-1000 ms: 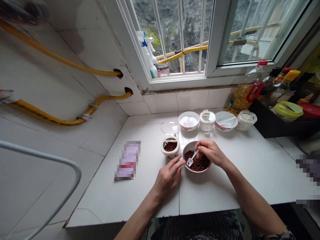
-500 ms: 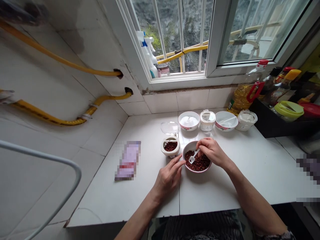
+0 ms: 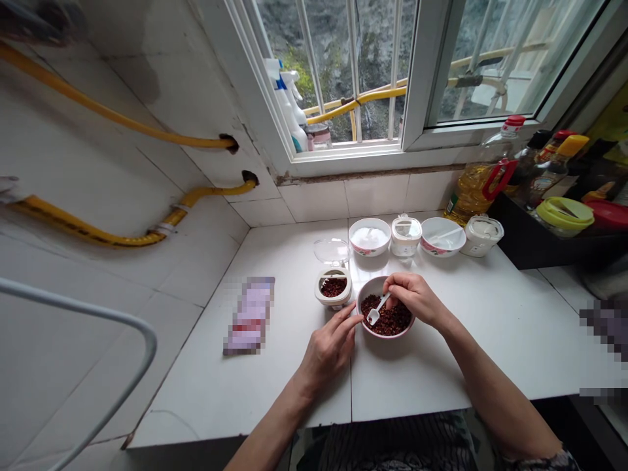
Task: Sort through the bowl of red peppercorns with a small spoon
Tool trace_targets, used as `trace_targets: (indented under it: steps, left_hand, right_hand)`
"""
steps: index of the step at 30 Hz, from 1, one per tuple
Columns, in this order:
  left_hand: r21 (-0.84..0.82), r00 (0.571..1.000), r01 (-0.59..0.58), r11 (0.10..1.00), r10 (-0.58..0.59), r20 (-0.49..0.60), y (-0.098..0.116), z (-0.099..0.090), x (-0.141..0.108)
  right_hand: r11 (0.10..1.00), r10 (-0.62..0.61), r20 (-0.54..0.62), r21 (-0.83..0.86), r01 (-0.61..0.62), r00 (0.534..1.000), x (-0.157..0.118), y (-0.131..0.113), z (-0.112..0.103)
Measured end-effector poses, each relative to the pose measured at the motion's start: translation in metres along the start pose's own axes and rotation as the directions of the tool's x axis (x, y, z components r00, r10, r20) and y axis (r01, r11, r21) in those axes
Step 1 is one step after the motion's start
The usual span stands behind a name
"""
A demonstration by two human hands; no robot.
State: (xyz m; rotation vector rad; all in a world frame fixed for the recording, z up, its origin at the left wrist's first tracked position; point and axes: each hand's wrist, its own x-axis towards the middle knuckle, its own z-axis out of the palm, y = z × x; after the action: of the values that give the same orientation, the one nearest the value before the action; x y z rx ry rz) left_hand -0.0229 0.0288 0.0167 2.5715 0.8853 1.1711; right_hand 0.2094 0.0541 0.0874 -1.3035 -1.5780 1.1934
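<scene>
My right hand (image 3: 415, 299) pinches the handle of a small white spoon (image 3: 374, 316), whose head rests among dark red-brown grains in a bowl (image 3: 385, 336). My left hand (image 3: 330, 347) has its fingertips against the bowl's left rim, steadying contact from the side; its thumb is partly hidden. Just left of the bowl stands a small white jar (image 3: 333, 299) with its clear lid (image 3: 331, 251) raised and similar grains inside.
Behind are a bowl of white powder (image 3: 370, 237), a closed jar (image 3: 406, 235), a bowl with a white spoon (image 3: 443, 237) and another jar (image 3: 483, 235). An oil bottle (image 3: 471, 186) stands at the back right. A blurred purple packet (image 3: 250, 315) lies left.
The spoon's head has shifted slightly left and down in the bowl, with my right hand still on its handle. The whole view has moved a little.
</scene>
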Motion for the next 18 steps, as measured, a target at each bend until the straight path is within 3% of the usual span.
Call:
trace_targets:
  steps: [5, 11, 18]
  left_hand:
    - [-0.004, 1.000, -0.002, 1.000, 0.002, -0.003, -0.0009, 0.0005, -0.0008]
    - [-0.004, 1.000, -0.001, 1.000, 0.001, -0.005, -0.0007, 0.0009, -0.0007]
    - [-0.014, 1.000, 0.000, 1.000, 0.000, 0.000, -0.0001, 0.0002, -0.0004]
  right_hand:
    - [0.987, -0.090, 0.031, -0.131, 0.093, 0.995, 0.0001, -0.0014, 0.0017]
    - [0.988, 0.079, 0.034, 0.133, -0.083, 0.996, -0.0001, 0.0007, 0.0000]
    - [0.967, 0.103, 0.000, 0.233, -0.100, 0.995, 0.0027, 0.0012, -0.0041]
